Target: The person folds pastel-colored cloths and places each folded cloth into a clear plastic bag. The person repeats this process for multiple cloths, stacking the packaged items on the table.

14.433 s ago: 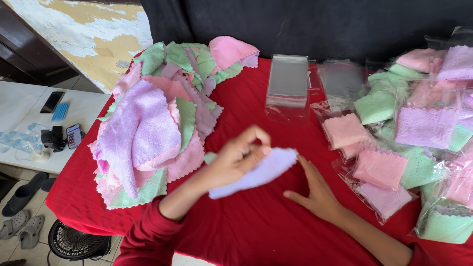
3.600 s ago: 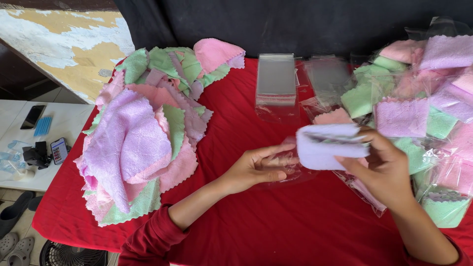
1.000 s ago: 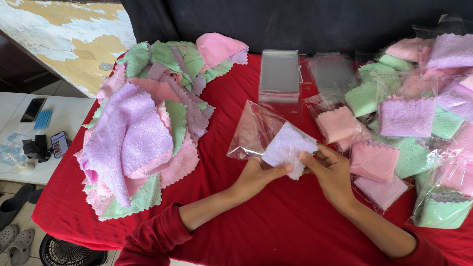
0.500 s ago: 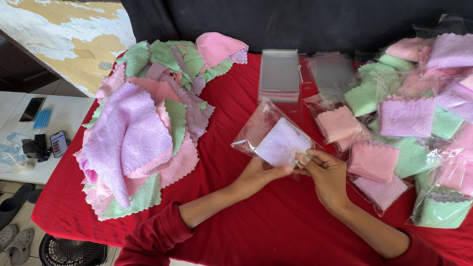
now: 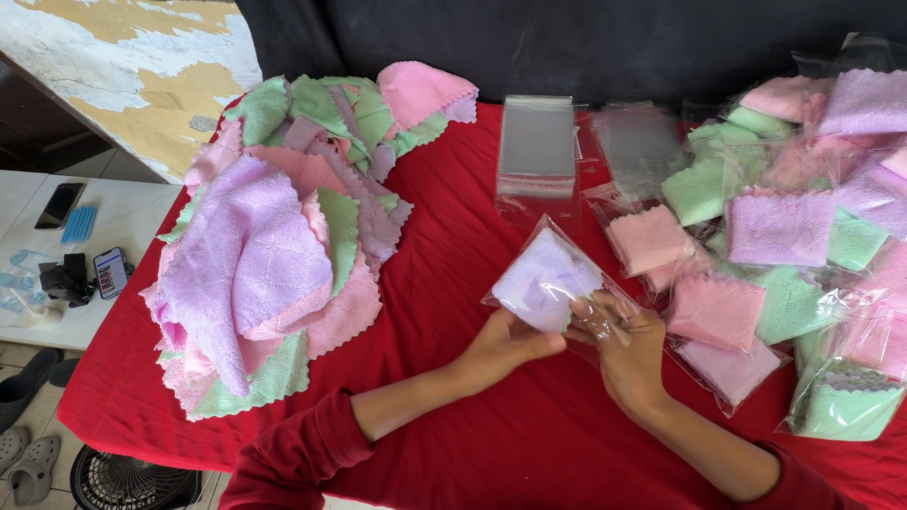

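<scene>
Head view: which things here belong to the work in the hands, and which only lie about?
In use: left hand, right hand, clear bag with lilac cloth, stack of empty clear bags, loose cloth pile, bagged cloths.
Lying about: phones, sandals, fan.

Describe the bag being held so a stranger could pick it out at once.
On the red table, look between the loose cloth heap on one side and the bagged cloths on the other. Both the left hand and right hand hold a clear bag there. It alone is lifted, tilted, holding a lilac cloth.
</scene>
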